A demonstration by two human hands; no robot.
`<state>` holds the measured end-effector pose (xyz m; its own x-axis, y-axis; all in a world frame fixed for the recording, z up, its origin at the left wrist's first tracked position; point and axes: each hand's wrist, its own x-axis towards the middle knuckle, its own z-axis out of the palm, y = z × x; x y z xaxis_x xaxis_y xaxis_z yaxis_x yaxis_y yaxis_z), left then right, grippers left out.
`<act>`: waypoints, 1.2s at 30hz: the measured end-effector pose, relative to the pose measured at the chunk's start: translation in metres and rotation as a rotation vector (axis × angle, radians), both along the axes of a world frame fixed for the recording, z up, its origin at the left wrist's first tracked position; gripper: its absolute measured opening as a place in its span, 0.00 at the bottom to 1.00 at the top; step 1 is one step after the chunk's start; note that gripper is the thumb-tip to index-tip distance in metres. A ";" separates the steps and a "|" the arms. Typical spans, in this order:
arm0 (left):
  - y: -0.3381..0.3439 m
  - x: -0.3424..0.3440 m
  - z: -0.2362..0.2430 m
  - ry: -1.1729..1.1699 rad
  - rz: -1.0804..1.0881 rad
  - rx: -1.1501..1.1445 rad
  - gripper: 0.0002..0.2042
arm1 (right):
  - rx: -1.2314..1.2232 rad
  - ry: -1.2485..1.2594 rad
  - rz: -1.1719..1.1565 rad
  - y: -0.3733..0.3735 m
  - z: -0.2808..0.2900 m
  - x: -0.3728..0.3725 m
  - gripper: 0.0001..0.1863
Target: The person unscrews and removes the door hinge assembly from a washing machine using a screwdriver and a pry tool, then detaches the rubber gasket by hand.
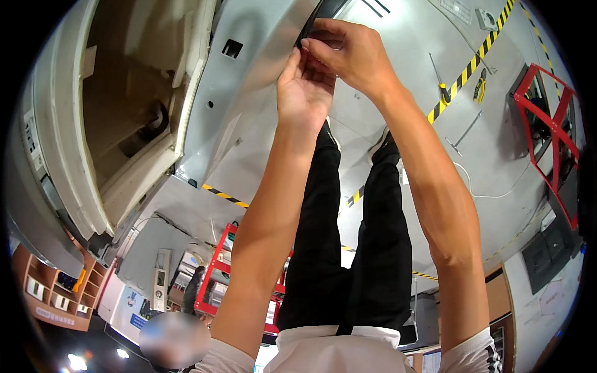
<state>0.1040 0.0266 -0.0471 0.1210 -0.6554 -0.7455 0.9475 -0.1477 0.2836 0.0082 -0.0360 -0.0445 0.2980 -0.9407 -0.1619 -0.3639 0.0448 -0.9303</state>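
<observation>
A thin black strip (306,28), like a rubber trim, runs along the edge of a silver-grey car door panel (249,46) at the top of the view. My right hand (357,56) pinches the strip between thumb and fingers. Just below and to the left, my left hand (306,93) has its palm turned up and its fingers curled at the same strip. The two hands touch, and the right one partly hides the left fingertips. What lies between the left fingers is mostly covered.
Left of the panel is a cream-framed car body opening (134,93). On the grey floor lie a yellow-handled screwdriver (444,93), yellow-black pliers (480,87), a T-handle tool (461,135) and a white cable (488,196). A red metal rack (552,127) stands right; another person (174,340) is lower left.
</observation>
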 end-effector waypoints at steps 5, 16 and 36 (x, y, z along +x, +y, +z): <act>0.001 -0.004 -0.009 0.126 0.068 -0.008 0.12 | 0.031 0.101 0.108 -0.006 0.009 -0.001 0.17; -0.006 -0.004 -0.003 0.103 0.088 -0.011 0.13 | -0.042 0.210 0.131 -0.009 0.017 0.005 0.14; -0.007 -0.002 -0.003 0.238 0.191 0.046 0.06 | -0.105 0.118 0.204 -0.017 0.015 0.001 0.14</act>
